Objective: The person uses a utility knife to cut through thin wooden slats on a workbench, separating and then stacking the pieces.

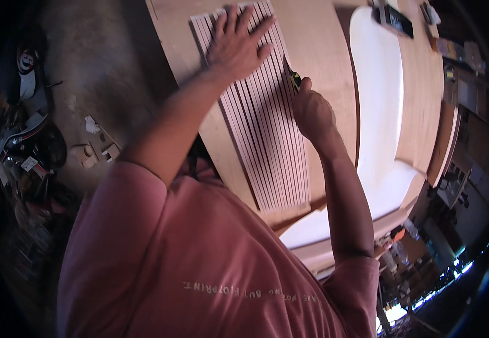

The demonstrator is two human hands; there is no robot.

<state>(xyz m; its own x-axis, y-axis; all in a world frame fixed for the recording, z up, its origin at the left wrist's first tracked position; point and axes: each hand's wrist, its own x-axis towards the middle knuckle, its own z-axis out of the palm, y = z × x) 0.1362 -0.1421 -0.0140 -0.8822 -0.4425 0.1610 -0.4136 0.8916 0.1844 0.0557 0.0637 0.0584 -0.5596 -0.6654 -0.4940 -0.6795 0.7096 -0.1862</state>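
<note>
A long slatted panel (270, 152), pale pinkish strips with dark grooves between them, lies at a slant on the light wooden board (326, 50). Near its far end my left hand (236, 49) rests flat, fingers spread over the strips. My right hand (314, 112) is closed around a yellow-and-black tool that looks like a utility knife (295, 80). Its dark tip is at the panel's right long edge, and whether it touches the panel is hard to tell. The fist hides the rest of the handle.
On the right lies a white curved sheet (375, 73), with a phone-like device (395, 21) at its far end. Shelves with assorted items (464, 169) stand beyond the right edge. A motorcycle (27, 146) is at far left, and small wood scraps (87, 155) lie on the floor.
</note>
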